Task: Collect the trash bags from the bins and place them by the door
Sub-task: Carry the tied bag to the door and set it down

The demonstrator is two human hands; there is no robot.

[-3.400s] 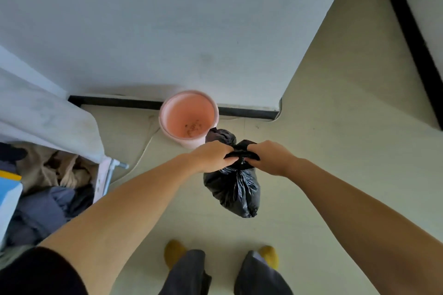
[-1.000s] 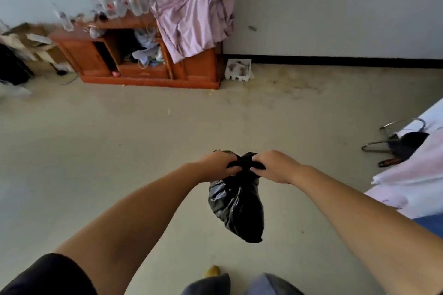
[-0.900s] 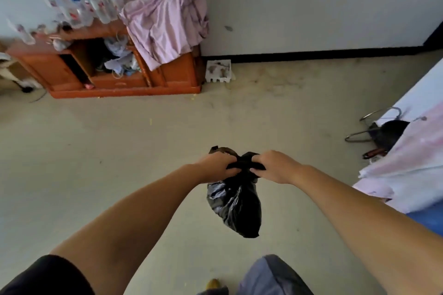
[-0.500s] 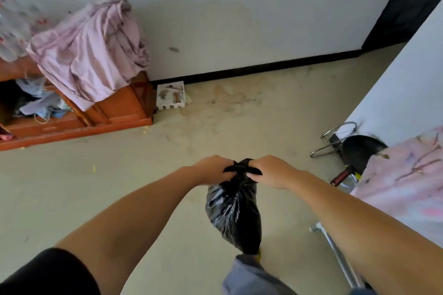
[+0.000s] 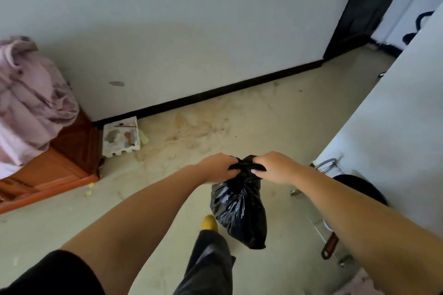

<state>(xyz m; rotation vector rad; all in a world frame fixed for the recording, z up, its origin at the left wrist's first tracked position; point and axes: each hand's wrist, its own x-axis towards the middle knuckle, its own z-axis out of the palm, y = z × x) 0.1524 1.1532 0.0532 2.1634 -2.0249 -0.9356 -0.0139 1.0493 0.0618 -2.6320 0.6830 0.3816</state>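
Observation:
A small black trash bag (image 5: 239,208) hangs in front of me, clear of the floor, its neck bunched at the top. My left hand (image 5: 217,168) grips the neck from the left and my right hand (image 5: 273,166) grips it from the right, knuckles close together. A dark door frame (image 5: 366,2) stands at the far upper right, past the end of the white wall.
An orange wooden cabinet (image 5: 60,165) with pink cloth (image 5: 31,103) draped on it stands at left. A white tray (image 5: 121,137) lies by the black baseboard. At right are a white panel (image 5: 395,127), a black pan (image 5: 359,187) and metal hangers. The beige floor runs toward the doorway.
The view has swung right: the pink bin is gone from sight, the cabinet has slid to the left edge and the door frame has come into view. Both hands keep their grip on the bag.

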